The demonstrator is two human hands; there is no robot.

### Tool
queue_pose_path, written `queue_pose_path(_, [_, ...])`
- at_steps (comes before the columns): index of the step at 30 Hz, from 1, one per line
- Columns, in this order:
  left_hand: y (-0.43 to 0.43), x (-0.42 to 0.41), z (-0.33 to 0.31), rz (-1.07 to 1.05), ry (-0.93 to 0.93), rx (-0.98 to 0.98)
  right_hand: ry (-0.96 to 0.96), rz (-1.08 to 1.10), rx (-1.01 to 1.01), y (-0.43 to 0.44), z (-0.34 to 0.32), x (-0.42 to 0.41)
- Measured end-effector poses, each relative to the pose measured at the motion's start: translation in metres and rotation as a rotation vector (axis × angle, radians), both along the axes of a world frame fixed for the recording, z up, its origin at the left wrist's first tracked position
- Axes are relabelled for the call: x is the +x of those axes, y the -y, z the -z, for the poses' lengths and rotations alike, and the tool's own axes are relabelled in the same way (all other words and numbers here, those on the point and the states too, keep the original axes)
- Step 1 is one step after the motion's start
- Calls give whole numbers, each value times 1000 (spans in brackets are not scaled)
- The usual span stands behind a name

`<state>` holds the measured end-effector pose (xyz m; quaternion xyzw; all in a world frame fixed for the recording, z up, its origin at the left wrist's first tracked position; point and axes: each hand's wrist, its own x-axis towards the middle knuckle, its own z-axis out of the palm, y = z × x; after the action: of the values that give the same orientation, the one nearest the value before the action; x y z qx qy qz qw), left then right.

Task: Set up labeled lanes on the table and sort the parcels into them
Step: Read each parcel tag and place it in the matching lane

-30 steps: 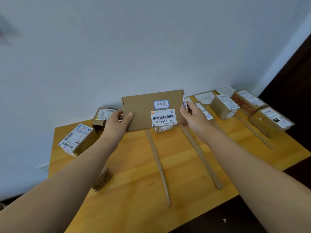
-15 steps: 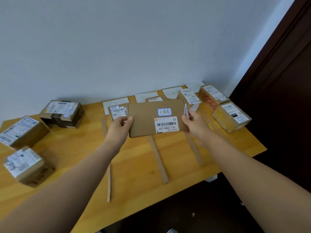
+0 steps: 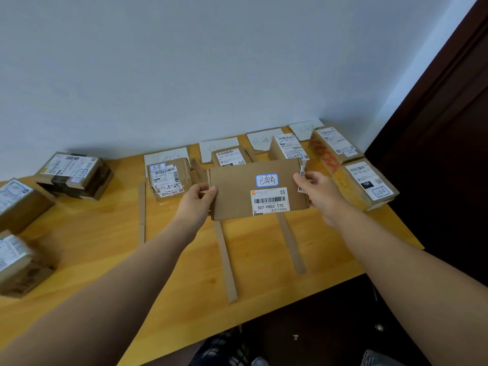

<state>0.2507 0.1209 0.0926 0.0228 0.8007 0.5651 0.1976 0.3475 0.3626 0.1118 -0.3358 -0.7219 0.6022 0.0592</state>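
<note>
A: What is found left of the flat parcel [image 3: 237,194]?

B: Well to its left, three boxes are seen on the wooden worktop [image 3: 105,247]: a near box [image 3: 15,262], an edge box [image 3: 18,204] and a dark-taped box [image 3: 75,175] further back. Nearer the flat parcel, a left strip [image 3: 142,212] of cardboard is laid flat. Just beyond it a crumpled parcel [image 3: 169,178] is set in front of a paper sheet [image 3: 169,154].

A: And how is the flat parcel held?

B: Its left edge is gripped by the left hand [image 3: 195,204], the thumb laid on the front and the fingers curled behind. The labelled face is tilted towards the camera. A blue-framed sticker and a barcode label reading 507-P802 T70 can be read on it. Whether its lower edge touches the worktop cannot be told. Below it a middle strip [image 3: 225,260] and a right strip [image 3: 291,244] are laid. Behind its top edge a half-hidden parcel [image 3: 228,157] is seen. Its right edge is gripped by the right hand [image 3: 319,196], fingers closed round it.

A: And to its right?

B: A small parcel [image 3: 289,150] is stood behind its right corner. Further right an orange-taped parcel [image 3: 334,149] and a yellow-taped parcel [image 3: 365,183] are placed, near a dark door [image 3: 435,154]
</note>
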Motion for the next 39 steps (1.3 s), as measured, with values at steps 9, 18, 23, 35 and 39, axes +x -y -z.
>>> queue_pose_path(9, [-51,-30,8,50,78,-60,145,-34,-41,-52,26,-23])
queue_pose_path(18, [-110,-4,37,221,227,-210,397,-149,-166,-135,64,5])
queue_pose_path(23, [-155,34,61,144,347,-223,504,-311,-241,-188,84,36])
queue_pose_path(35, [-237,110,90,126,414,-303,685,-553,-380,-282,113,106])
queue_pose_path(39, [-261,115,87,175,392,-348,575,-405,-353,-303,118,113])
